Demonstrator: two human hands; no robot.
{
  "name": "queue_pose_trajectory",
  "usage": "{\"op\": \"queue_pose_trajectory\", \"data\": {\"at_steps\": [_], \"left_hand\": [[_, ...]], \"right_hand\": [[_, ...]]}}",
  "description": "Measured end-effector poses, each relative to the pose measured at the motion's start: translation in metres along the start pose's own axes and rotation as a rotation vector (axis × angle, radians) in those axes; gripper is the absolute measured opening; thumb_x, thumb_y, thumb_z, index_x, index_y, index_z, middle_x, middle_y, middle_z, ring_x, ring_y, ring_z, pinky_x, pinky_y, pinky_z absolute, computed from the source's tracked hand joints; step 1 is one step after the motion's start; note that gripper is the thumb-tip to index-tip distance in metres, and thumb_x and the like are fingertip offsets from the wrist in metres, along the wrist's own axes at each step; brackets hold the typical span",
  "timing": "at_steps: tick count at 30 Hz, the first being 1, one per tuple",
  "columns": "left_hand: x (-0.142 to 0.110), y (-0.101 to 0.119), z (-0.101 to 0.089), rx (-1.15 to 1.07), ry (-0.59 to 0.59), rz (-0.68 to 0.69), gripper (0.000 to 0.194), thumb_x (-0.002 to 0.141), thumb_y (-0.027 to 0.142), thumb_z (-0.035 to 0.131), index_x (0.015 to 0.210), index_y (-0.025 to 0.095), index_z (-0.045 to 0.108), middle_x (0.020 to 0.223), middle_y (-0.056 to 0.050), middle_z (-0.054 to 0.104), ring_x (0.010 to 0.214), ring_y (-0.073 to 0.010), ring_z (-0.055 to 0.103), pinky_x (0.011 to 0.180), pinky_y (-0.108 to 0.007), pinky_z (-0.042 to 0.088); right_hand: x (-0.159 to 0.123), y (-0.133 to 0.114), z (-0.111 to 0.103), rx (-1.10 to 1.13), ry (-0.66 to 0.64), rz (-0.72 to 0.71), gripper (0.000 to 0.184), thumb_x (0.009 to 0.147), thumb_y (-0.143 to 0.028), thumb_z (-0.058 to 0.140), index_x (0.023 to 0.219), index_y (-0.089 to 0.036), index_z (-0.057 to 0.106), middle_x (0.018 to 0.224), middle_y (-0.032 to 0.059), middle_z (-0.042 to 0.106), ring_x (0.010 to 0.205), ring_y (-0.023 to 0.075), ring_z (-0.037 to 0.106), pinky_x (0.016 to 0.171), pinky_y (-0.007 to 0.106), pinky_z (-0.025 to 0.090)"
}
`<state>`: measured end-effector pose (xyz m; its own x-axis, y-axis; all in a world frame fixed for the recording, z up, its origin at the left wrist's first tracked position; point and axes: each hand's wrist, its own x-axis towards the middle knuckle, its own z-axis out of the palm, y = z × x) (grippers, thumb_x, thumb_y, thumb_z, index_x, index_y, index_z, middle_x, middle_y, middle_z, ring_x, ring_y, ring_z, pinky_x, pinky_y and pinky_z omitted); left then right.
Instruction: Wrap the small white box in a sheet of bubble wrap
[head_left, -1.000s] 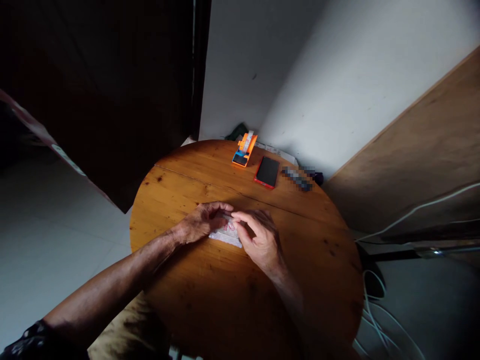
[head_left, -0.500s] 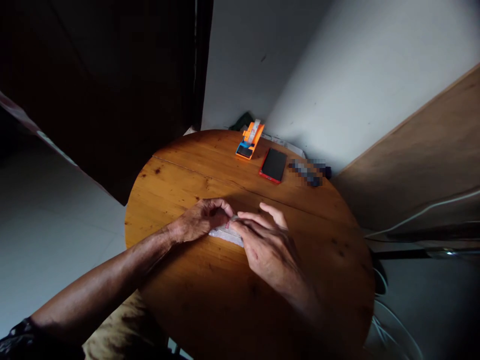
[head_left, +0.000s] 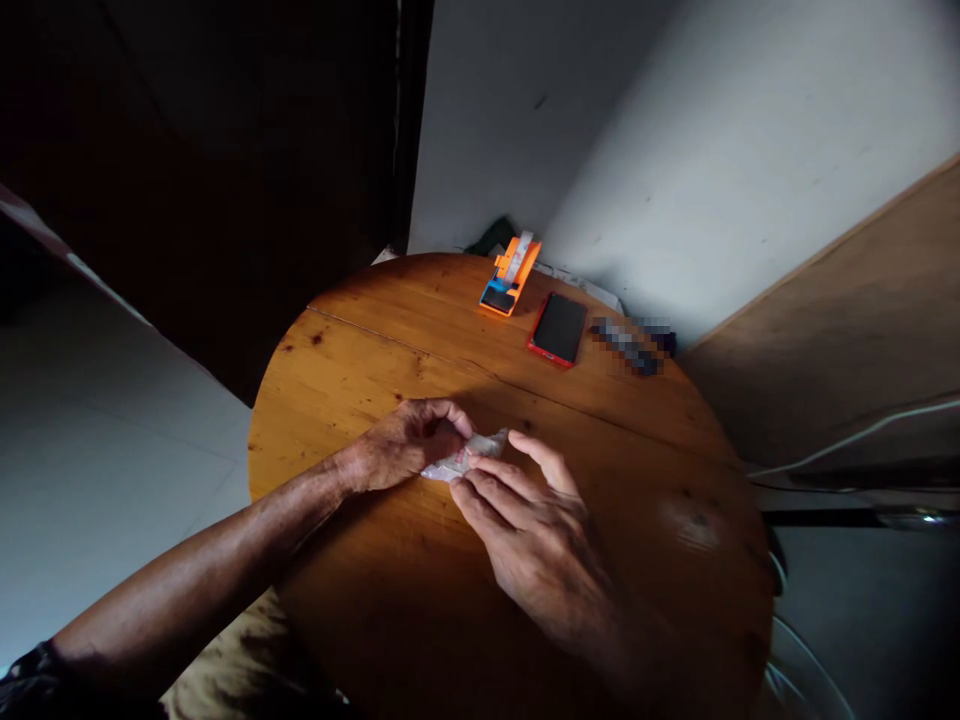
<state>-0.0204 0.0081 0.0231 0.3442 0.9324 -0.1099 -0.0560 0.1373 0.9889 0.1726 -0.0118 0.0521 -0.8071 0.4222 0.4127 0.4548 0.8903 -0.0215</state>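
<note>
A small packet in clear, crinkled plastic wrap [head_left: 486,444], with a bit of red print on it, lies between my two hands over the table. My left hand [head_left: 409,440] is closed, with thumb and index finger curved together on the packet's left end. My right hand [head_left: 536,525] reaches in from the lower right with its fingers stretched out. Some of its fingertips rest on the near side of the packet, while one finger stands apart at the far side. Part of the packet is hidden under the fingers.
Both hands are over a round wooden table [head_left: 360,370]. Toward its back stand an orange and blue tape dispenser [head_left: 510,275], a phone in a red case [head_left: 559,328] and a blurred-out dark object [head_left: 630,345]. A white wall [head_left: 675,180] rises behind, and cables [head_left: 862,430] hang at right.
My right hand has shifted down and toward me, with its fingers straighter, uncovering more of the packet's right end. My left hand stays at the left end. The view has turned slightly.
</note>
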Motion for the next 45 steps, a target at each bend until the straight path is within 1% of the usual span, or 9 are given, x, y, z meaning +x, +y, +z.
{"op": "queue_pose_trajectory", "data": {"at_steps": [6, 10, 14, 18, 25, 30, 37, 42, 45], "left_hand": [[0.000, 0.000, -0.001, 0.020, -0.008, 0.022, 0.018, 0.086, 0.032, 0.065, 0.091, 0.014, 0.063, 0.088, -0.004, 0.066, 0.073, -0.0116, 0.057, 0.066, -0.026, 0.043], [0.001, -0.004, -0.002, 0.011, 0.007, 0.027, 0.025, 0.084, 0.027, 0.067, 0.105, 0.016, 0.060, 0.093, -0.005, 0.066, 0.074, -0.0115, 0.058, 0.066, -0.025, 0.044], [0.002, -0.009, -0.003, -0.059, 0.020, 0.035, 0.042, 0.082, 0.023, 0.069, 0.120, 0.016, 0.053, 0.112, -0.010, 0.064, 0.087, -0.0152, 0.062, 0.071, -0.028, 0.047], [0.002, -0.010, -0.004, -0.042, 0.009, 0.039, 0.042, 0.083, 0.025, 0.068, 0.121, 0.017, 0.053, 0.114, -0.010, 0.063, 0.089, -0.0155, 0.062, 0.072, -0.027, 0.048], [0.001, -0.009, -0.005, 0.027, -0.021, 0.042, 0.019, 0.086, 0.027, 0.064, 0.101, 0.016, 0.060, 0.084, -0.002, 0.064, 0.071, -0.0102, 0.055, 0.063, -0.023, 0.039], [0.001, -0.008, -0.006, 0.077, -0.030, 0.062, 0.013, 0.086, 0.028, 0.062, 0.092, 0.016, 0.062, 0.087, -0.001, 0.063, 0.075, -0.0111, 0.054, 0.066, -0.024, 0.040], [0.001, -0.010, -0.007, 0.077, -0.032, 0.087, 0.011, 0.086, 0.025, 0.061, 0.092, 0.016, 0.063, 0.087, -0.001, 0.063, 0.075, -0.0104, 0.054, 0.068, -0.024, 0.040], [0.001, -0.010, -0.006, 0.048, 0.004, 0.042, 0.016, 0.083, 0.028, 0.065, 0.092, 0.015, 0.059, 0.083, -0.001, 0.062, 0.069, -0.0093, 0.052, 0.062, -0.023, 0.038], [0.001, -0.013, -0.006, 0.007, 0.018, 0.046, 0.020, 0.081, 0.029, 0.067, 0.091, 0.016, 0.054, 0.086, -0.001, 0.062, 0.069, -0.0094, 0.053, 0.062, -0.023, 0.039]], "right_hand": [[0.002, 0.008, -0.004, 0.255, 0.082, 0.067, 0.041, 0.089, -0.001, 0.048, 0.111, -0.028, 0.068, 0.099, -0.0007, 0.077, 0.091, 0.0176, 0.071, 0.105, 0.046, 0.045], [-0.004, 0.029, -0.016, 0.316, 0.269, 0.298, 0.031, 0.090, -0.010, 0.053, 0.111, -0.029, 0.067, 0.105, 0.0009, 0.074, 0.096, 0.0191, 0.069, 0.091, 0.039, 0.053], [-0.006, 0.041, -0.015, 0.334, 0.090, 0.367, 0.043, 0.086, -0.022, 0.061, 0.129, -0.025, 0.057, 0.129, 0.0076, 0.065, 0.119, 0.0267, 0.061, 0.100, 0.046, 0.049], [-0.005, 0.040, -0.005, 0.327, -0.034, 0.347, 0.062, 0.080, -0.023, 0.068, 0.138, -0.027, 0.047, 0.133, 0.0088, 0.062, 0.119, 0.0292, 0.059, 0.100, 0.050, 0.047], [-0.002, 0.033, 0.000, 0.241, -0.032, 0.284, 0.031, 0.081, -0.017, 0.071, 0.110, -0.026, 0.064, 0.115, 0.0049, 0.067, 0.104, 0.0255, 0.061, 0.090, 0.045, 0.046], [0.002, 0.024, 0.001, 0.112, -0.035, 0.200, 0.014, 0.089, -0.016, 0.062, 0.099, -0.023, 0.068, 0.109, 0.0054, 0.068, 0.102, 0.0244, 0.060, 0.087, 0.041, 0.045], [0.002, 0.018, 0.003, 0.143, -0.041, 0.190, 0.017, 0.087, -0.011, 0.060, 0.100, -0.020, 0.064, 0.109, 0.0061, 0.068, 0.102, 0.0237, 0.059, 0.087, 0.040, 0.043], [0.000, 0.022, 0.002, 0.213, -0.010, 0.265, 0.043, 0.083, -0.022, 0.067, 0.125, -0.022, 0.058, 0.132, 0.0094, 0.059, 0.114, 0.0280, 0.056, 0.094, 0.046, 0.043], [0.000, 0.021, 0.006, 0.192, -0.044, 0.232, 0.031, 0.085, -0.022, 0.064, 0.116, -0.023, 0.063, 0.133, 0.0086, 0.058, 0.116, 0.0286, 0.055, 0.095, 0.047, 0.043]]}}
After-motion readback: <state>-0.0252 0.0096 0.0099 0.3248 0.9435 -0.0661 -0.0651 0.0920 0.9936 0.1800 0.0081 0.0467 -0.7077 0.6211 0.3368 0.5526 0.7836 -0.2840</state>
